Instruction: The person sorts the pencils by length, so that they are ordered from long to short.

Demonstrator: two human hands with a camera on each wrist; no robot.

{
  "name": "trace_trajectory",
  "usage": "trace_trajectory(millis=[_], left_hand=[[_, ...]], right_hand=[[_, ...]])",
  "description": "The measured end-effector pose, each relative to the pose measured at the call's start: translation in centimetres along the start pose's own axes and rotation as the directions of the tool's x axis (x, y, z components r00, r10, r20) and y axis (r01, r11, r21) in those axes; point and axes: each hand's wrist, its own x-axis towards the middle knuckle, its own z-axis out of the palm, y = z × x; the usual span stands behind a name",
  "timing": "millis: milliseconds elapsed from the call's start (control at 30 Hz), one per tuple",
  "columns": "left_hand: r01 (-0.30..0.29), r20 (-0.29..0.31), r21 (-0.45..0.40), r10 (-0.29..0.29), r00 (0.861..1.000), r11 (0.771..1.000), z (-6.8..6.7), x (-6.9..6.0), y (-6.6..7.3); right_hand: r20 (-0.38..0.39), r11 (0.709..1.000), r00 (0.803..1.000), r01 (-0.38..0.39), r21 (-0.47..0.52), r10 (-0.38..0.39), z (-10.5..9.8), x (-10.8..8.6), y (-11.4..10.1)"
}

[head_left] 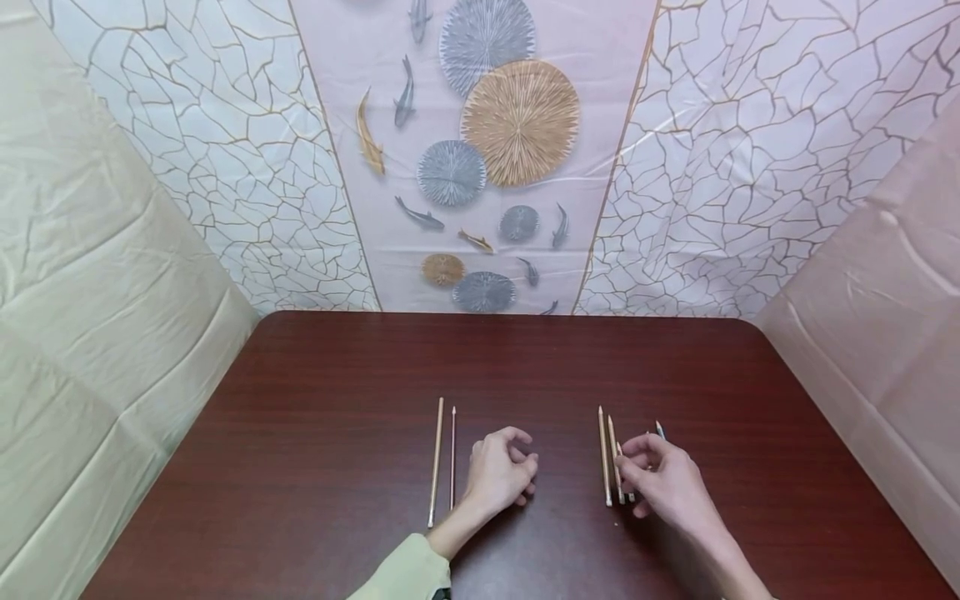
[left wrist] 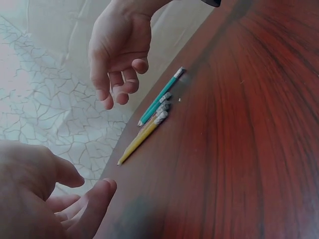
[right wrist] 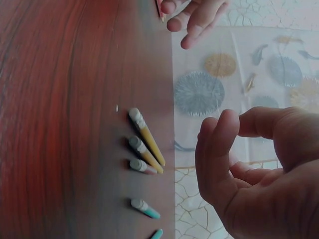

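In the head view, two pencils (head_left: 436,462) lie side by side left of lower centre, just beside the left hand (head_left: 501,472), its relaxed fingers grasping nothing. At lower right, the right hand (head_left: 670,485), loosely bent and also empty, partly hides five pencils (right wrist: 151,142) on the table (head_left: 345,392) (the right wrist view separates them best): two yellow, one reddish, two teal.

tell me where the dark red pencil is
In the head view, the dark red pencil lies left of centre between the leftmost tan pencil and the left hand.
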Motion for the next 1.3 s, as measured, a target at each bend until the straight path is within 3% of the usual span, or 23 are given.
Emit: trace_trajectory(millis=[267, 500, 933, 1300], left_hand=[[0.016, -0.011, 0.002, -0.016, 1.0, 1.0, 1.6, 0.7, 0.0], [0.046, 0.015, -0.037, -0.046, 0.999, 0.998, 3.2, 0.9, 0.2], [0.033, 0.002, -0.037, -0.033, 0.999, 0.999, 4.7, 1.4, 0.2], [0.053, 0.032, -0.07, -0.051, 0.998, 0.996, 6.1, 1.5, 0.5]], right_hand=[[-0.022, 1.0, 1.0, -0.013, -0.004, 0.013, -0.8, -0.1, 0.3], [-0.03, 0.999, 0.999, -0.028, 0.018, 0.029, -1.2, -0.3, 0.7], [-0.039, 0.997, 0.999, -0.033, 0.072, 0.035, -1.8, -0.4, 1.0], [-0.042, 0.995, 0.998, -0.036, 0.096, 0.04, -2.1, -0.5, 1.1]])
